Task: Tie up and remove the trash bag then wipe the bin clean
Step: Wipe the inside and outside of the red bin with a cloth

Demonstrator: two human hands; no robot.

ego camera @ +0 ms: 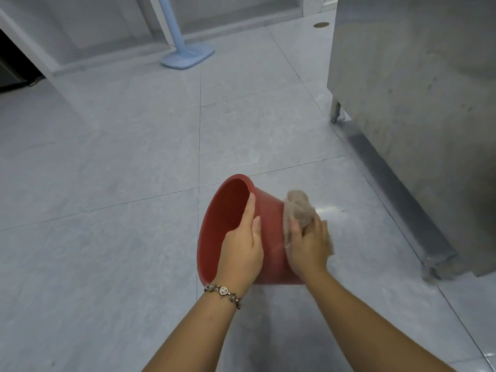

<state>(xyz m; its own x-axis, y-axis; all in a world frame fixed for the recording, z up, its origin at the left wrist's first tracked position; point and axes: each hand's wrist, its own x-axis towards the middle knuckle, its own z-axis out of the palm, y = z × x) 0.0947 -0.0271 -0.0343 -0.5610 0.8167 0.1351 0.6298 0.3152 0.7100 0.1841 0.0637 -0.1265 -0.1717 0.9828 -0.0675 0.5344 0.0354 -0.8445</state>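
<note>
A red plastic bin (222, 218) is tipped on its side above the tiled floor, with its open mouth turned to the left. No bag is visible inside it. My left hand (243, 248) grips the bin's rim, thumb inside and fingers over the outer wall. My right hand (308, 248) presses a crumpled beige cloth (298, 208) against the bin's outer wall, near its base end. The bin's bottom is hidden behind my right hand and the cloth.
A stainless steel cabinet (418, 103) on legs stands close to the right of the bin. A light blue flat mop (188, 57) leans against the far wall. A floor drain (321, 24) lies at the back. Grey floor tiles (120, 157) stretch to the left.
</note>
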